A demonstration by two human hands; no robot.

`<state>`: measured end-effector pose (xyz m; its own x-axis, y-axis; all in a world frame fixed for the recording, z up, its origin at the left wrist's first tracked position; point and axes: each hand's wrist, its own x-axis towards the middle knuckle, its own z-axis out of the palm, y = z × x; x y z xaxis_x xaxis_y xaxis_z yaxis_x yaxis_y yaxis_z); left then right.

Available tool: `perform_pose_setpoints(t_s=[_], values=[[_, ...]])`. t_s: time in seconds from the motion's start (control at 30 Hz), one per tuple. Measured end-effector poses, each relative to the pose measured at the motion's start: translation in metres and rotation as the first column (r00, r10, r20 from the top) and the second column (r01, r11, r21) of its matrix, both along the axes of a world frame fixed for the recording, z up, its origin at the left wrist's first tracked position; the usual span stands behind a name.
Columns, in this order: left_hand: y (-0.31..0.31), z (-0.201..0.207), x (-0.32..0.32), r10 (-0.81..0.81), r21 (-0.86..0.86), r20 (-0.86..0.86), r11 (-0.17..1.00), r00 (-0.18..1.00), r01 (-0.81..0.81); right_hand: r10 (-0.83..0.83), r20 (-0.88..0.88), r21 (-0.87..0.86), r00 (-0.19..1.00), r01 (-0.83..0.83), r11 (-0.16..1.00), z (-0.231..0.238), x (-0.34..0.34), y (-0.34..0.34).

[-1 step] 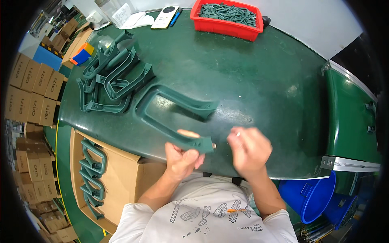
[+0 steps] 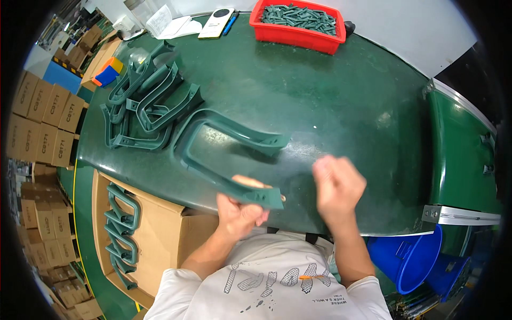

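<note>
My left hand (image 2: pixel 238 216) is closed round one end of a green U-shaped plastic handle (image 2: pixel 191 154), lifted over the green table. The handle's curved middle points left and its other end lies farther away, level with the table's middle. Beside that gripped end, a short gap to the right, my right hand (image 2: pixel 341 186) is held in the air with its fingers curled together. Motion blurs its fingertips, and whatever they may pinch is hidden. A pile of similar green handles (image 2: pixel 154 106) lies tangled on the table at the left.
A red bin (image 2: pixel 298 40) of small green pieces stands at the table's far edge. An open cardboard box (image 2: pixel 160 229) holding several handles sits at the near left. A blue-and-orange tape dispenser (image 2: pixel 108 72), a white device (image 2: pixel 216 23) and blue bins (image 2: pixel 405 258) surround the workspace.
My right hand has moved a little right and away from the handle. The held handle has tilted slightly, its gripped end dipping nearer to me.
</note>
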<state>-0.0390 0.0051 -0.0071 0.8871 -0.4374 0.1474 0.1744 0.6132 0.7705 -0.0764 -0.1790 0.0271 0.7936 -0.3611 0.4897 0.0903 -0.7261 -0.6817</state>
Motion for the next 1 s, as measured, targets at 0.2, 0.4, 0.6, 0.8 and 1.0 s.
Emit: perform_pose_setpoints(t_s=[0.2,0.4,0.6,0.8,1.0], values=[[0.003,0.001,0.002,-0.048,-0.076,-0.020,0.996,0.999,0.046,0.053,0.008,0.104,0.999,-0.053,0.993,-0.001,0.006,-0.018],[0.003,0.005,0.002,-0.078,-0.132,0.011,0.988,0.997,0.079,0.130,-0.122,0.078,0.984,-0.121,0.990,-0.011,0.003,-0.008],[0.003,0.005,0.002,-0.096,-0.131,0.027,0.986,0.995,0.098,0.144,-0.035,0.105,0.989,-0.139,0.985,-0.014,0.006,-0.006],[0.004,0.003,0.000,-0.100,-0.127,0.031,0.986,0.994,0.103,0.145,-0.051,0.068,0.988,-0.141,0.988,-0.016,0.006,-0.008],[0.004,0.000,-0.005,-0.109,-0.168,-0.005,0.980,0.994,0.106,0.179,-0.027,0.028,0.984,-0.178,0.984,-0.014,0.004,-0.009]])
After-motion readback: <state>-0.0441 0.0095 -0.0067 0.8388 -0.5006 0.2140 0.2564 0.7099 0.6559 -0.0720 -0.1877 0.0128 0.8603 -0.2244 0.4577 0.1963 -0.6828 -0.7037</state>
